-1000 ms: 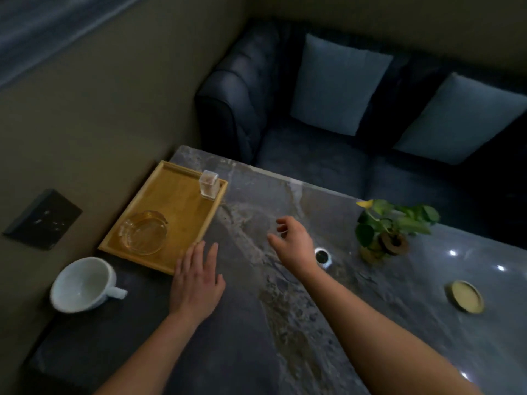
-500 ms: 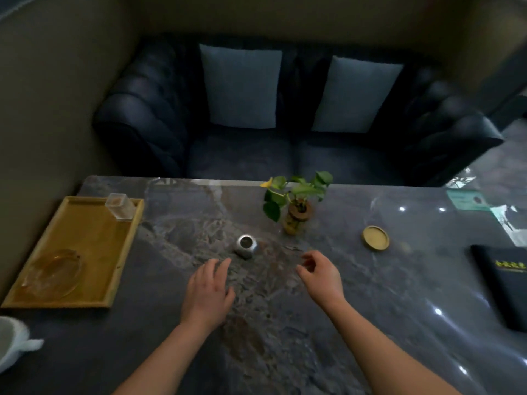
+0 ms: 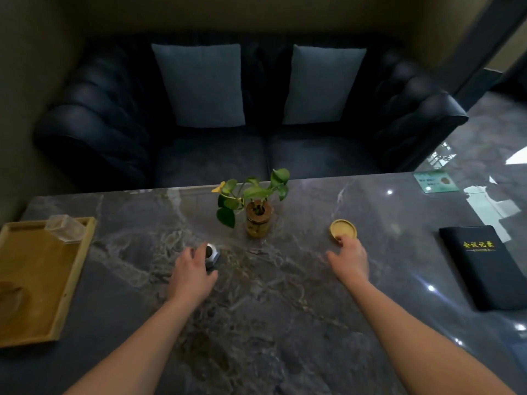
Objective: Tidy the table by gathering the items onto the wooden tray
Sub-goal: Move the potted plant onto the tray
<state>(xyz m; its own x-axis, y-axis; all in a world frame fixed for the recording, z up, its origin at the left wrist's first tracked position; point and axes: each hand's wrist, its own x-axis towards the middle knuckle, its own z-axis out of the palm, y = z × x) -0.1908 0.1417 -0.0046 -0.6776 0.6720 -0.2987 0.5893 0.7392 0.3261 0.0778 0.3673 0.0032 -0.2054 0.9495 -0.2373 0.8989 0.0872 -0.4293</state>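
Observation:
The wooden tray (image 3: 71, 280) lies at the table's left edge. A clear square glass (image 3: 64, 228) stands at its far corner, and an amber glass dish (image 3: 10, 297) sits at its near left, cut off by the frame. My left hand (image 3: 192, 273) rests over a small silver cup (image 3: 212, 253), fingers around its left side. My right hand (image 3: 349, 259) reaches a round yellow coaster (image 3: 343, 230), fingertips touching its near rim. Neither object is lifted.
A small plant in a yellow jar (image 3: 258, 220) stands between my hands, toward the far edge. A black folder with gold lettering (image 3: 484, 266) lies at the right, a green card (image 3: 435, 181) at the far right corner. A dark sofa (image 3: 256, 155) stands beyond the grey marble table (image 3: 271, 309).
The view swung right, away from the tray. My left hand moved forward onto the silver cup; my right hand moved right and forward to the yellow coaster.

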